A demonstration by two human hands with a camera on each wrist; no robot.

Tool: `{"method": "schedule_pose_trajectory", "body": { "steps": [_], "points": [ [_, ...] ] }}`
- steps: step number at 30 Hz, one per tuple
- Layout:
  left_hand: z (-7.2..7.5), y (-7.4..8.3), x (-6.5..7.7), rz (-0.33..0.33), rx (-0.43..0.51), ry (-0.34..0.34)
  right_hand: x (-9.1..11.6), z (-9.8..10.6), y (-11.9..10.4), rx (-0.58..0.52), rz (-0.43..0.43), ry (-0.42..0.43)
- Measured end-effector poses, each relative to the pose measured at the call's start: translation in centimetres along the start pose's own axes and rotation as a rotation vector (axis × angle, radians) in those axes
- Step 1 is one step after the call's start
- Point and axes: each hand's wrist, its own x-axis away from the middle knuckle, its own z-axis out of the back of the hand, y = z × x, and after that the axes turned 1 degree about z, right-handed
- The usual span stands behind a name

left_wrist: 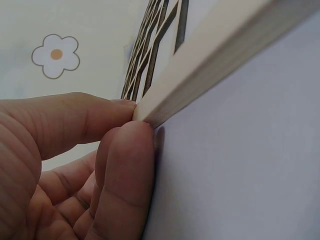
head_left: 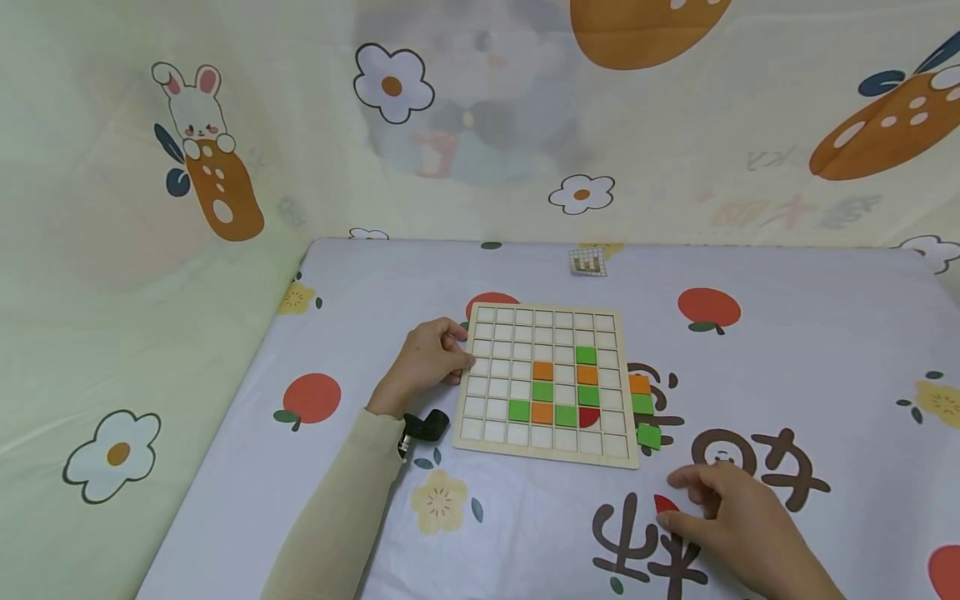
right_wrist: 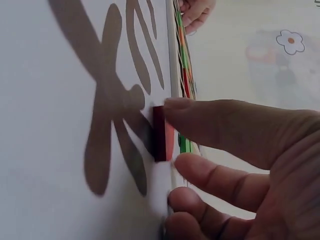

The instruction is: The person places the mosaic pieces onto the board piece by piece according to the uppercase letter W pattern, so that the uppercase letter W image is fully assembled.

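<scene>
My left hand [head_left: 426, 360] pinches the left edge of a wooden grid board [head_left: 547, 458]. In the left wrist view, its thumb and a finger meet at the rim of the board [left_wrist: 200, 55]. Green and orange square tiles and a red rounded tile [head_left: 589, 416] sit in the board's cells. Right of the board, my right hand [head_left: 731, 517] has its thumb and index finger spread around another red tile [head_left: 664, 503] lying on the cloth. The right wrist view shows that red tile [right_wrist: 161, 134] by the thumb tip; whether the thumb touches it, I cannot tell.
Loose orange [head_left: 640, 384] and green [head_left: 642, 404] tiles lie against the board's right edge, with another green tile [head_left: 648, 436] below them. A small pattern card [head_left: 587, 262] lies behind the board. Printed cloth [head_left: 360, 292] covers the table, and cloth walls [head_left: 480, 158] rise behind and at left.
</scene>
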Motion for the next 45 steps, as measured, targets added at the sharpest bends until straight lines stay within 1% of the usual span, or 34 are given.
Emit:
{"method": "schedule_pose_trajectory", "body": {
  "steps": [2, 4, 8, 10, 18, 23, 30, 36, 40, 45],
  "points": [
    [0.0, 0.0, 0.0, 0.0, -0.002, 0.0, 0.1, 0.0, 0.2, -0.006, -0.033, -0.032],
    [0.0, -0.1, 0.0, 0.002, -0.002, 0.002, 0.3, -0.1, 0.4, -0.016, -0.05, -0.045],
    [0.0, -0.1, 0.0, 0.001, -0.002, 0.006, 0.5, -0.4, 0.3, -0.023, -0.056, -0.036],
    [0.0, -0.1, -0.1, 0.002, -0.002, 0.007, 0.5, -0.5, 0.1, -0.01, -0.05, -0.028],
    [0.0, 0.0, -0.1, -0.001, -0.005, 0.008, 0.2, -1.0, -1.3, -0.019, -0.053, -0.028],
    [-0.1, 0.0, 0.0, -0.001, -0.016, 0.006, 0.2, -1.3, -1.8, -0.024, -0.021, 0.002],
    [0.0, 0.1, 0.1, -0.001, -0.019, 0.005, 0.6, -1.7, -2.4, -0.118, 0.006, 0.046],
    [0.0, 0.1, 0.1, -0.007, -0.012, 0.002, 0.8, -1.8, -2.6, -0.105, 0.068, 0.097],
    [0.0, 0.1, 0.1, -0.008, -0.01, 0.001, 0.9, -1.8, -2.6, -0.124, 0.094, 0.097],
    [0.0, 0.1, 0.1, -0.007, -0.001, 0.001, 0.9, -1.9, -2.6, -0.136, 0.097, 0.078]
  ]
}}
